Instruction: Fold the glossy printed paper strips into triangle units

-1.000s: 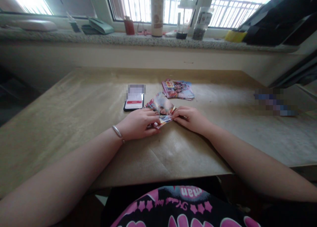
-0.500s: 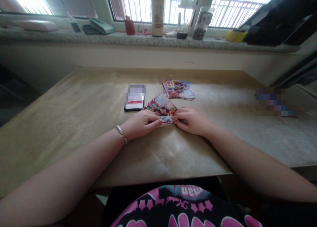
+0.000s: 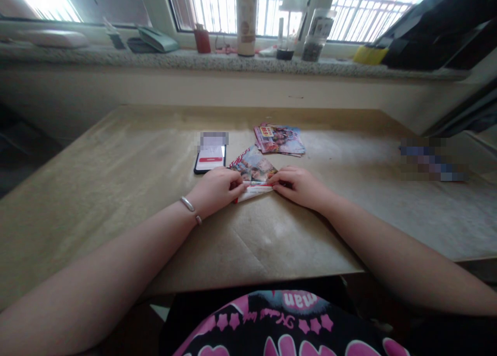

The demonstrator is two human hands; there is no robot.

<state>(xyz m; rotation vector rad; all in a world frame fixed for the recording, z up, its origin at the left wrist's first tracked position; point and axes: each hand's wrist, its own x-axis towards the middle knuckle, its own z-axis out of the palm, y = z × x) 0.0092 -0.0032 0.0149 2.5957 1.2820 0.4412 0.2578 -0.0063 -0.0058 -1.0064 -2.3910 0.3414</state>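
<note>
A colourful printed sheet of paper lies on the table in front of me, its near edge folded up into a strip whose pale side shows. My left hand pinches the left end of that fold between thumb and fingers. At the right end, my right hand grips the same fold, fingers curled. Just beyond the sheet rests a stack of similar printed leaflets, its near corner close to the sheet. A phone with a lit screen lies beyond my left hand, close to its fingers.
The pale table runs up to the wall below a granite windowsill. Bottles, a red container and a yellow item stand along the sill. A blurred flat item lies at the table's right.
The near edge of the sheet now shows a wider pale folded strip. My left hand has shifted slightly left and its fingers have curled more; my right hand has moved only a little.
</note>
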